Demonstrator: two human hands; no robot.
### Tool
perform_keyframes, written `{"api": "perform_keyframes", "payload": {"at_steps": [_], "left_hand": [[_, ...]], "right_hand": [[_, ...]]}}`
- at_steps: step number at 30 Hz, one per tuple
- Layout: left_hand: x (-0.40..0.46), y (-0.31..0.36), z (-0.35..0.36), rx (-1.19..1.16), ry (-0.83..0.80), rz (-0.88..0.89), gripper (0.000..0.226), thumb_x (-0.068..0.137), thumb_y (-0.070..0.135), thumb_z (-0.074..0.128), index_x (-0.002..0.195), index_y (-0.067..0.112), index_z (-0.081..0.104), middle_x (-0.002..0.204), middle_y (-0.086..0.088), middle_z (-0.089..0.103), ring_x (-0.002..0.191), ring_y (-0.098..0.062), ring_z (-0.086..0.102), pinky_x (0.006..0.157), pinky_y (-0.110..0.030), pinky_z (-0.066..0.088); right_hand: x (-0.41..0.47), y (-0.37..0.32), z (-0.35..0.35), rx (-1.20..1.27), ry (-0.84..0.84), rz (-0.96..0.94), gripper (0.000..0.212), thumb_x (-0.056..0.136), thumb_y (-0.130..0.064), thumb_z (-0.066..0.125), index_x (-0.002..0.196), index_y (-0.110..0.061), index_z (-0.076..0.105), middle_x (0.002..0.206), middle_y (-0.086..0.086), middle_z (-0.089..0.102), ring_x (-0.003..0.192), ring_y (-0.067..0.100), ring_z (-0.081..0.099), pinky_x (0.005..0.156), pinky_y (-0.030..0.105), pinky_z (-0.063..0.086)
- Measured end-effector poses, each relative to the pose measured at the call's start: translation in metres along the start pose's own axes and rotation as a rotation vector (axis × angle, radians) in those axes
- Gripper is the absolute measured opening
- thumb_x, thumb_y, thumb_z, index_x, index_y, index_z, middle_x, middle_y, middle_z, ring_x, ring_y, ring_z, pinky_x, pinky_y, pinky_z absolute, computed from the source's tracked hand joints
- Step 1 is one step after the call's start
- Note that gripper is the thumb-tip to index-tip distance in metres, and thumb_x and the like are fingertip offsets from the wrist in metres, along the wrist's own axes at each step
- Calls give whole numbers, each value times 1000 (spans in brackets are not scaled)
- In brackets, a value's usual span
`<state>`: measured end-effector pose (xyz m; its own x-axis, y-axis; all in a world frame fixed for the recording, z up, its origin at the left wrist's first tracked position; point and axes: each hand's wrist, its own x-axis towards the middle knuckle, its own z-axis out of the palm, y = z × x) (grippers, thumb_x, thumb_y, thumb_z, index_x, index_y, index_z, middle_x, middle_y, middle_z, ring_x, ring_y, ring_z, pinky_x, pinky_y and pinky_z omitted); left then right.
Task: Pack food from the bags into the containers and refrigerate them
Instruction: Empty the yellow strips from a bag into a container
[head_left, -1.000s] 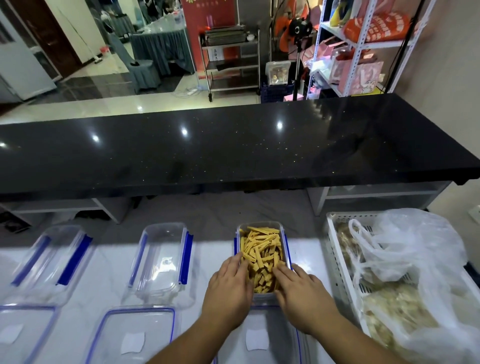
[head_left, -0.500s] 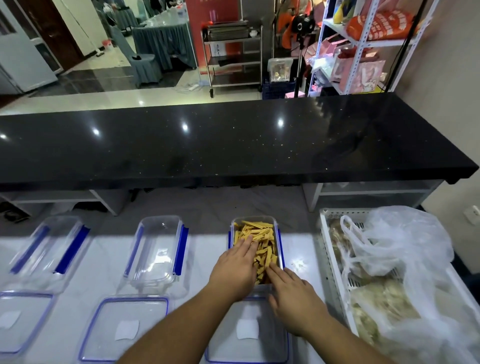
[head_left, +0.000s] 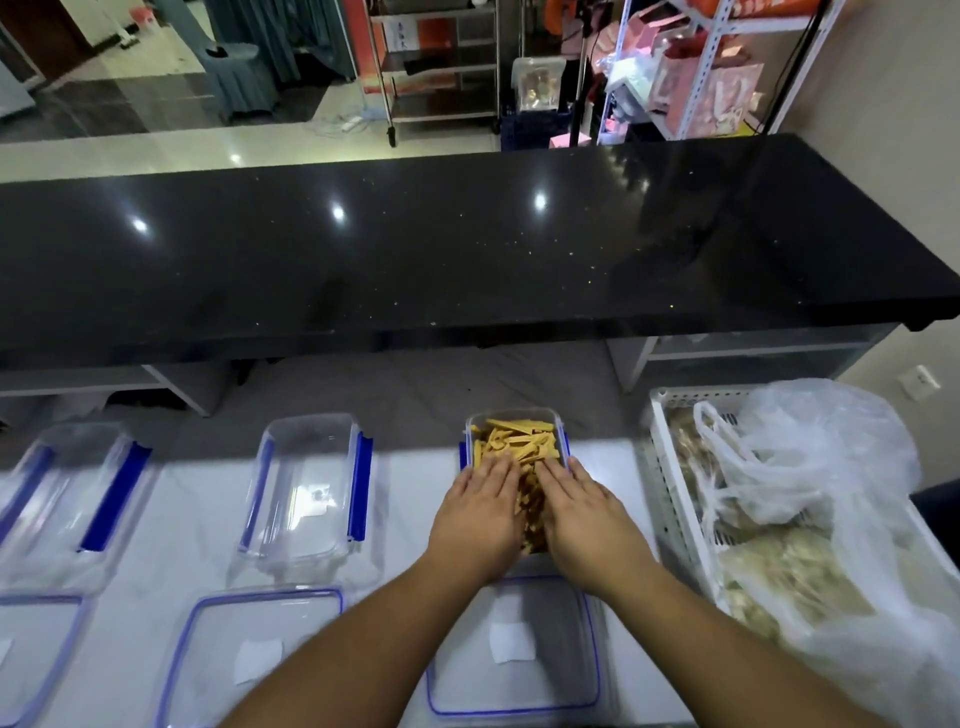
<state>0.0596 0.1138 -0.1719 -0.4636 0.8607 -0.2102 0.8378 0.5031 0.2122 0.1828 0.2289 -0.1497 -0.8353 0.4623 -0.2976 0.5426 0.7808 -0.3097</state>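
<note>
A clear container with blue clips stands on the white table, filled with yellow food strips. My left hand and my right hand lie side by side on the strips, fingers straight, pressing on the near half of the food. Its lid lies flat just in front of it, under my wrists. At the right, a white slotted basket holds clear plastic bags of pale food.
An empty clear container stands left of the filled one, another empty container further left. Two lids lie in front of them. A black counter runs across behind the table.
Both hands have spread flat and moved slightly forward over the strips; the right hand, lower before, now lies level with the left. The camera has tilted down a little.
</note>
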Motion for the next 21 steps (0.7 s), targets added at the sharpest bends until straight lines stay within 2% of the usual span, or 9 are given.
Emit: {"api": "perform_keyframes", "payload": {"at_steps": [3,6,8,10,13,18,21], "left_hand": [[-2,-6,4,1,-14,19,70,108,47,29,169,22,4,177,4,-3,162,-14,-2,126,-34,-7],[6,-17,-8,-91,52,12,70,106,52,36,167,28,15,175,5,13,161,-15,12,129,-37,6],[15,-33,-17,-122,93,-45,73,105,55,36,168,28,10,176,6,7,162,-15,6,129,-39,5],[25,-50,-20,-91,59,-76,78,105,56,35,168,25,3,176,5,0,162,-15,-3,129,-40,0],[31,-60,-17,-16,1,-33,82,104,57,34,168,21,-2,177,1,-3,162,-17,-7,132,-43,0],[25,-51,-15,-33,24,-1,72,108,54,29,168,23,3,176,3,-1,162,-16,-9,128,-41,-4],[18,-44,-11,-73,18,16,68,108,50,30,168,24,10,176,3,12,162,-17,-4,129,-40,-3]], "right_hand": [[8,-3,3,-41,0,15,63,108,-30,26,166,-28,1,173,-10,-6,160,16,-7,129,40,6],[7,-4,6,-14,22,33,60,108,-35,31,165,-30,13,173,-11,8,160,17,-1,129,39,8],[5,-4,10,27,31,61,63,106,-36,37,165,-32,15,172,-12,11,160,17,3,129,38,11],[3,-2,14,29,11,90,66,105,-32,39,165,-32,12,172,-11,12,160,18,6,129,38,11],[1,-3,19,56,-8,123,68,104,-27,43,165,-31,13,171,-9,20,159,21,15,128,39,18],[-7,-12,23,79,34,176,58,108,-34,36,163,-32,18,169,-8,28,158,21,19,126,41,21],[-15,-15,22,78,75,186,56,107,-39,38,161,-33,23,166,-10,32,156,20,23,125,42,24]]}}
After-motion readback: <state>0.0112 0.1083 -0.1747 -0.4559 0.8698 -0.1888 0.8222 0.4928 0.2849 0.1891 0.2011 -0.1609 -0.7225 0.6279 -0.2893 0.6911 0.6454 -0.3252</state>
